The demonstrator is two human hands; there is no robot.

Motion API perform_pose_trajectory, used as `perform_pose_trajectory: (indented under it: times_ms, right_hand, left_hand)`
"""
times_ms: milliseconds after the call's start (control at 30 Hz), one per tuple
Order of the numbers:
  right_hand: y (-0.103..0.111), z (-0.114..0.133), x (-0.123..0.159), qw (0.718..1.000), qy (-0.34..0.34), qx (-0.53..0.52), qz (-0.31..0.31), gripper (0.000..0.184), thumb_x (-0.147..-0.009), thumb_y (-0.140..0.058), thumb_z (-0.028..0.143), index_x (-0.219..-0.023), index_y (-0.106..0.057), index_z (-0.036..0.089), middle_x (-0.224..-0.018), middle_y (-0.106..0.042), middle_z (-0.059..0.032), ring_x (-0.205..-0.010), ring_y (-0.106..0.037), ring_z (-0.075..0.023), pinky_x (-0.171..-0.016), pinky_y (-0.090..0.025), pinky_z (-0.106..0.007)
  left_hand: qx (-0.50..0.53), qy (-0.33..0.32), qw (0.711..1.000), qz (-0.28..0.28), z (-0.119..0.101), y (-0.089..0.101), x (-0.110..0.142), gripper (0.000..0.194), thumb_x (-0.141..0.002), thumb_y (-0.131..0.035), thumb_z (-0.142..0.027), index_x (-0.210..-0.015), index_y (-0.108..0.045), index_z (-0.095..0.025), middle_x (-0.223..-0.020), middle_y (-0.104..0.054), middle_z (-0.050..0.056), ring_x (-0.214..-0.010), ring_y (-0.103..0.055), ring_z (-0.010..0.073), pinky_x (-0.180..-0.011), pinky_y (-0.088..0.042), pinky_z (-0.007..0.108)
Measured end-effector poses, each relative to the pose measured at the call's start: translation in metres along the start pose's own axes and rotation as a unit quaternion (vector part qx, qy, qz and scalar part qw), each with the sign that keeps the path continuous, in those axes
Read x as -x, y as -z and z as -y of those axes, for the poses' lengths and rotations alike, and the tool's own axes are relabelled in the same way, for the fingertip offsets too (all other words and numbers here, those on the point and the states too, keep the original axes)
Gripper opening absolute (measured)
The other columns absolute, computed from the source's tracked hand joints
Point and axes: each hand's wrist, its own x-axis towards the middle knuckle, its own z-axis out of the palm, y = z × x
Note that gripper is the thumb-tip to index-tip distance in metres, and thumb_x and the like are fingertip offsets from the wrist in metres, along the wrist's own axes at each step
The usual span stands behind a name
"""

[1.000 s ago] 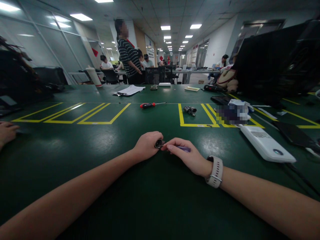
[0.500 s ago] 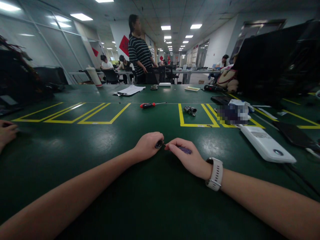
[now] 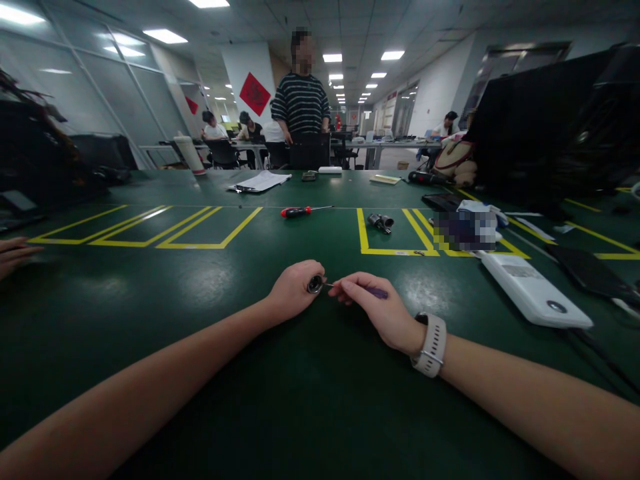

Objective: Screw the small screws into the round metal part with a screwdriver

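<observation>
My left hand (image 3: 296, 291) is wrapped round a dark, round metal connector (image 3: 315, 285), whose open end faces me. The rest of that piece is hidden in the palm. My right hand (image 3: 373, 303) is closed in a pen-like grip on a small purple-handled screwdriver (image 3: 377, 293). Its thin shaft points left and its tip is at the connector's rim; whether it touches cannot be made out. Beyond my hands lies a red-and-black screwdriver (image 3: 299, 211). To the right, similar dark metal connector parts (image 3: 381, 222) sit inside a yellow taped outline.
A white power bank (image 3: 537, 290) with a cable lies to the right, near a dark phone-like slab (image 3: 590, 270). Papers (image 3: 263, 181) and a white cup (image 3: 190, 155) stand farther back. Another person's hand (image 3: 15, 257) rests at the left edge. A person in stripes (image 3: 303, 107) stands beyond the table.
The connector has turned so its opening faces me more, and my right hand has drawn back slightly, showing more shaft. The striped person has turned and moved right.
</observation>
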Motion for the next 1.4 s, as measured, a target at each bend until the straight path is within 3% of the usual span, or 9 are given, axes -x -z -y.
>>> perform_pose_trajectory:
  times_ms: [133,333,500,667,767,867,967,1100,1400]
  right_hand:
    - [-0.0012,0.0009,0.0003,0.997,0.023,0.072,0.014,0.018,-0.084,-0.054,0.030,-0.084,-0.067,0.019,-0.087,-0.066,-0.0030,-0.083,-0.060,-0.0159,-0.077,-0.045,-0.033]
    - [0.0019,-0.0048,-0.0039,0.995,-0.041,-0.085,0.016,0.016,-0.083,-0.056,0.031,-0.087,-0.068,0.020,-0.086,-0.069,-0.0030,-0.083,-0.060,-0.0151,-0.074,-0.044,-0.031]
    - [0.0024,-0.0045,-0.0033,0.992,-0.048,-0.112,0.027,0.016,-0.083,-0.057,0.031,-0.088,-0.068,0.020,-0.089,-0.070,-0.0035,-0.082,-0.059,-0.0144,-0.075,-0.043,-0.031]
    - [0.0006,-0.0017,-0.0003,0.998,-0.018,-0.059,0.014,0.019,-0.084,-0.055,0.033,-0.089,-0.067,0.021,-0.091,-0.069,-0.0034,-0.085,-0.060,-0.0153,-0.075,-0.044,-0.032]
    - [-0.0004,0.0010,0.0012,0.999,0.020,0.033,0.003,0.020,-0.085,-0.053,0.034,-0.089,-0.068,0.020,-0.090,-0.067,-0.0031,-0.086,-0.060,-0.0158,-0.078,-0.045,-0.032]
    - [-0.0011,0.0019,0.0008,0.997,0.015,0.076,0.008,0.021,-0.084,-0.053,0.033,-0.089,-0.068,0.020,-0.087,-0.067,-0.0030,-0.085,-0.060,-0.0160,-0.077,-0.045,-0.033]
    - [-0.0008,-0.0006,-0.0016,1.000,-0.019,0.022,0.007,0.020,-0.083,-0.055,0.033,-0.087,-0.069,0.020,-0.084,-0.068,-0.0034,-0.083,-0.060,-0.0163,-0.075,-0.045,-0.032]
    - [0.0021,-0.0038,-0.0045,0.995,-0.056,-0.076,0.008,0.017,-0.080,-0.058,0.031,-0.084,-0.069,0.018,-0.083,-0.070,-0.0039,-0.079,-0.060,-0.0153,-0.074,-0.044,-0.031]
    - [0.0010,-0.0011,-0.0024,0.990,-0.055,-0.129,-0.010,0.015,-0.080,-0.059,0.028,-0.080,-0.070,0.018,-0.077,-0.070,-0.0030,-0.074,-0.059,-0.0141,-0.072,-0.042,-0.031]
  left_hand:
    - [-0.046,0.005,0.999,0.018,-0.0002,-0.0008,0.0008,0.008,-0.075,-0.050,-0.009,-0.070,-0.050,-0.016,-0.070,-0.053,0.001,-0.066,-0.050,0.0140,-0.059,-0.038,0.026]
    - [0.004,-0.018,1.000,-0.024,0.0011,-0.0010,0.0022,0.012,-0.078,-0.050,-0.013,-0.067,-0.047,-0.017,-0.065,-0.050,-0.001,-0.061,-0.048,0.0119,-0.056,-0.036,0.024]
    - [0.072,-0.037,0.996,-0.039,0.0007,0.0005,0.0014,0.015,-0.078,-0.051,-0.017,-0.065,-0.044,-0.017,-0.061,-0.045,-0.003,-0.056,-0.044,0.0098,-0.052,-0.034,0.022]
    - [0.071,-0.026,0.997,-0.027,-0.0004,0.0008,0.0008,0.014,-0.078,-0.050,-0.018,-0.066,-0.045,-0.017,-0.062,-0.047,-0.003,-0.057,-0.045,0.0104,-0.053,-0.035,0.022]
    - [0.022,-0.005,1.000,-0.006,0.0001,-0.0007,0.0005,0.010,-0.077,-0.050,-0.014,-0.068,-0.047,-0.017,-0.066,-0.051,-0.001,-0.062,-0.049,0.0122,-0.056,-0.037,0.024]
    - [-0.040,-0.004,0.999,0.034,0.0005,-0.0017,0.0006,0.007,-0.075,-0.049,-0.011,-0.070,-0.049,-0.016,-0.070,-0.054,0.001,-0.065,-0.051,0.0142,-0.059,-0.038,0.026]
    - [-0.071,-0.021,0.996,0.058,-0.0002,-0.0007,0.0013,0.007,-0.076,-0.048,-0.012,-0.072,-0.051,-0.016,-0.069,-0.053,0.002,-0.065,-0.051,0.0150,-0.058,-0.037,0.027]
    - [-0.048,-0.050,0.996,0.051,-0.0011,0.0019,0.0023,0.008,-0.077,-0.048,-0.011,-0.071,-0.051,-0.016,-0.068,-0.052,0.002,-0.064,-0.050,0.0142,-0.059,-0.037,0.026]
    - [0.047,-0.060,0.997,0.012,0.0020,0.0003,0.0015,0.010,-0.079,-0.050,-0.014,-0.069,-0.048,-0.017,-0.066,-0.051,-0.001,-0.060,-0.048,0.0111,-0.056,-0.036,0.023]
